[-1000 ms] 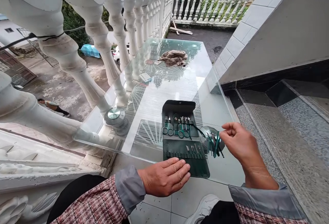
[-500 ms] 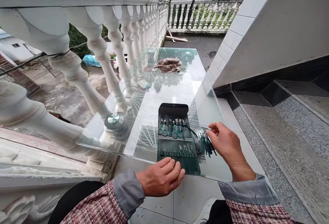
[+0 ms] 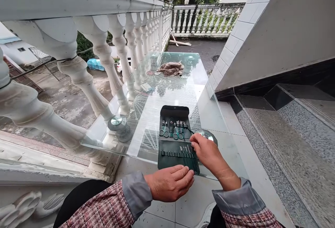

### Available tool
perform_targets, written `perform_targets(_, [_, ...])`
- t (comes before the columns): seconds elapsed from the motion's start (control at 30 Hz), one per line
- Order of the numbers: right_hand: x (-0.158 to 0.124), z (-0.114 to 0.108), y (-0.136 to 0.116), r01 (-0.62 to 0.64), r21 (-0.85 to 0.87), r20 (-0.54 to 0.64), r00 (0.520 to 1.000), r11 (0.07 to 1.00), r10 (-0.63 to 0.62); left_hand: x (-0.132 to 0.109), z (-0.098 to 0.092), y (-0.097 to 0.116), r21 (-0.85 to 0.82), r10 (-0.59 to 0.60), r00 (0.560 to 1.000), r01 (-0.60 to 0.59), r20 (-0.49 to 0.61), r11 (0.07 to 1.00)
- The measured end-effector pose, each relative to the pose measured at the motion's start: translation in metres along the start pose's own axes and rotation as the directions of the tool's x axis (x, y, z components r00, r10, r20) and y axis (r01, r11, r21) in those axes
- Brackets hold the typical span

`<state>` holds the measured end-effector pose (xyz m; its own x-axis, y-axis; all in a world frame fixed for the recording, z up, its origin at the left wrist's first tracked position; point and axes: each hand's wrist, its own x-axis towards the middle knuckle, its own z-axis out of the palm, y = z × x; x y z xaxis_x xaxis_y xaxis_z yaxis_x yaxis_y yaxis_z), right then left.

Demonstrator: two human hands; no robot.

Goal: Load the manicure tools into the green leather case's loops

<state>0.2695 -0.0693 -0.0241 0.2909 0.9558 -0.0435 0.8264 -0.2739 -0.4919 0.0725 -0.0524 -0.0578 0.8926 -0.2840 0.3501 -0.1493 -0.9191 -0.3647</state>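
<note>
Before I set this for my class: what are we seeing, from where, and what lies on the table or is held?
A head-worn camera looks down at the person's bare hands. On the clear glass table lies an open dark green tool case with small scissors and metal tools, and, beyond, a crumpled brown cloth. The left hand rests at the case's near edge. The fingers of the right hand touch the lower tool row; whether they hold anything is hidden.
</note>
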Motion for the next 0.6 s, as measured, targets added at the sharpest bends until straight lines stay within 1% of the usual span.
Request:
perform_targets(0.23, [0.003, 0.004, -0.006, -0.010, 0.041, 0.057, 0.998, 0.999, 0.008, 0.001, -0.001, 0.000, 0.003, -0.012, 0.999, 0.012, -0.041, 1.000])
perform_targets(0.43, [0.005, 0.006, -0.010, -0.003, 0.035, 0.058, 0.998, 0.999, 0.001, -0.001, -0.003, -0.004, -0.018, -0.019, 0.999, 0.019, -0.041, 1.000])
perform_targets(0.53, [0.006, 0.006, -0.009, -0.002, 0.038, 0.054, 0.999, 0.999, 0.000, 0.000, -0.004, 0.000, -0.075, 0.017, 0.998, -0.022, -0.057, 0.997])
perform_targets(0.6, [0.008, 0.007, -0.007, 0.000, 0.047, 0.049, 0.999, 0.999, -0.003, 0.002, -0.004, 0.006, -0.154, 0.003, 0.999, -0.009, -0.037, 0.988])
